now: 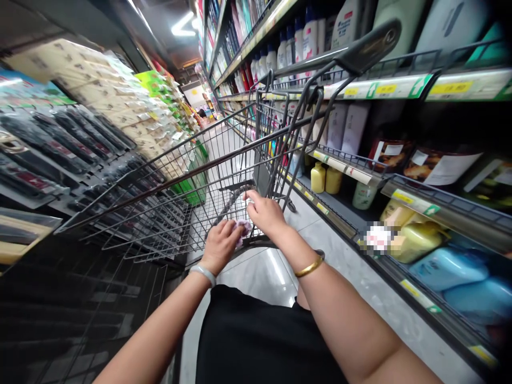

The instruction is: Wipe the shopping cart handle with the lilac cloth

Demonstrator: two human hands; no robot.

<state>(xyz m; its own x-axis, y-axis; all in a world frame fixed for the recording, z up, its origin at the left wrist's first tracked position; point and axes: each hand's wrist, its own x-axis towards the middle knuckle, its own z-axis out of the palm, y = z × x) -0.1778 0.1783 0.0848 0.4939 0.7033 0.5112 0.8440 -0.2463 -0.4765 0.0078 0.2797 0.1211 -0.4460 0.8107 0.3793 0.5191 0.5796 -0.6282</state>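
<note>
My left hand (221,244), with a pale bangle on its wrist, is closed on a small crumpled cloth (243,228) in whitish purple. Close by on the right is my right hand (265,212), a gold bangle (309,266) behind it. Its fingers are curled with the index finger bent forward; whatever they grip is hidden. Both hands are low at the near end of a dark wire shopping cart (200,173), which is tilted in view. A dark bar or strap (234,200) runs just beyond the fingers. The cart's handle (372,48) rises at upper right.
Shelves on the right hold shampoo bottles (310,40), yellow bottles (418,240) and blue bottles (450,266), with price strips (400,88) along their edges. Hanging packaged goods (60,138) line the left side. Grey tiled floor (332,256) runs between them.
</note>
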